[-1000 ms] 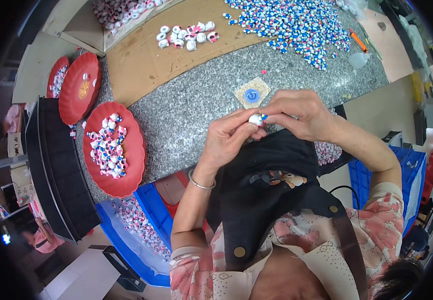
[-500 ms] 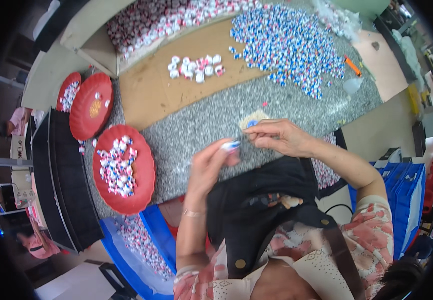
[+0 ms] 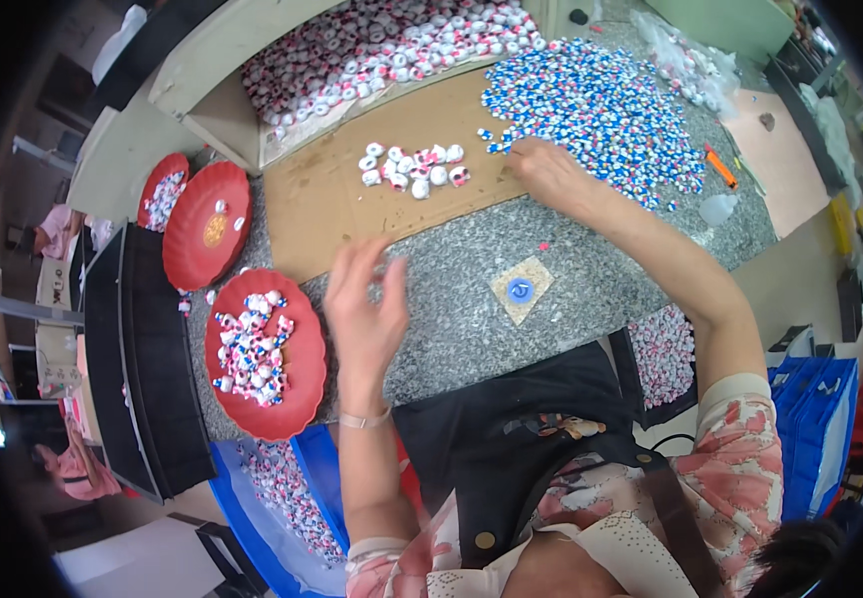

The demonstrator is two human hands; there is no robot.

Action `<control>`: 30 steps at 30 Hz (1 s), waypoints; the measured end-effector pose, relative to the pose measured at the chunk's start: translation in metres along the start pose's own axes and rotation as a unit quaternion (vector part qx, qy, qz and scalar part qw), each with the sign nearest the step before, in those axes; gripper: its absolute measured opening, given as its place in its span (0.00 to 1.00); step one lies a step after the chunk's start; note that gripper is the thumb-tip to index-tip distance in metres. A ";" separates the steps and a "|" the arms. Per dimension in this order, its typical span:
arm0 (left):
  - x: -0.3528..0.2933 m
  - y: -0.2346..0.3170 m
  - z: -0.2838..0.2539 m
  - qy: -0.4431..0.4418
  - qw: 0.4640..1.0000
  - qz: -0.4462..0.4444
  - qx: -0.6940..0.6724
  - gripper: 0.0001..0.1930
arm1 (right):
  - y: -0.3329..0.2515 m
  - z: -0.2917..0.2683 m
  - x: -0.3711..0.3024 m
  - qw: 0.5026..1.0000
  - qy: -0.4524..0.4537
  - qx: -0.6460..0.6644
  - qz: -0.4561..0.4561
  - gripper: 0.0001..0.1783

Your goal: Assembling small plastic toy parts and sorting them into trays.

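Observation:
My left hand (image 3: pixel 366 304) hovers over the stone tabletop beside a scalloped red bowl (image 3: pixel 302 399). Its fingers are spread and nothing shows in them. Small white, pink and blue figure pieces (image 3: pixel 252 344) fill part of that bowl. My right hand (image 3: pixel 558 179) reaches to the near edge of a large heap of blue-and-white pieces (image 3: pixel 601 110), fingertips pinched together; whatever is between them is hidden. Left of it, several round white-and-pink pieces (image 3: pixel 421 164) lie on a cardboard sheet (image 3: pixel 302 214). In front of me, a round blue piece (image 3: pixel 520 290) rests on a small beige square pad (image 3: pixel 512 307).
A second red bowl (image 3: pixel 180 264) stands behind the first, with a third (image 3: pixel 145 214) partly under it. White-and-pink pieces fill a bin (image 3: pixel 381 60) at the back. An orange tool (image 3: pixel 720 167) lies at the right. A blue-walled box (image 3: pixel 324 463) of pieces stands below the tabletop.
My left hand moved left and opened; the white, pink and blue piece it held is gone from it. My right hand went from the pad forward to the heap. The view shifted slightly.

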State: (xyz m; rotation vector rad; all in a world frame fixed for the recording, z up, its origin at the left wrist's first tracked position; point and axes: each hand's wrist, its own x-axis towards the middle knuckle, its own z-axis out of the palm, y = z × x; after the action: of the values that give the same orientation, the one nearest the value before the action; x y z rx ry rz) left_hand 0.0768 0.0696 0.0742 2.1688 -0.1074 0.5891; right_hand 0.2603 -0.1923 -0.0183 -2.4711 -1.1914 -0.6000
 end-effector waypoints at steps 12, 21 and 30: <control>0.077 -0.062 0.131 -0.098 0.938 0.198 0.268 0.08 | -0.085 -0.093 -0.089 0.961 -0.106 0.178 0.185 0.13; 0.001 -0.013 0.063 -0.182 0.833 -0.231 -0.469 0.11 | -0.102 -0.117 -0.114 0.966 -0.158 0.144 0.147 0.09; -0.101 -0.014 0.034 -0.135 0.714 -0.315 -0.611 0.15 | -0.110 -0.110 -0.094 0.960 -0.260 0.049 0.092 0.07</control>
State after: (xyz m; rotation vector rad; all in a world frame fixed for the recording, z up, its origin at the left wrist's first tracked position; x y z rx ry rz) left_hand 0.0044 0.0391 0.0016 0.8319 0.0837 -0.2290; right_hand 0.0950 -0.2401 0.0407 -2.6940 -1.1025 0.1720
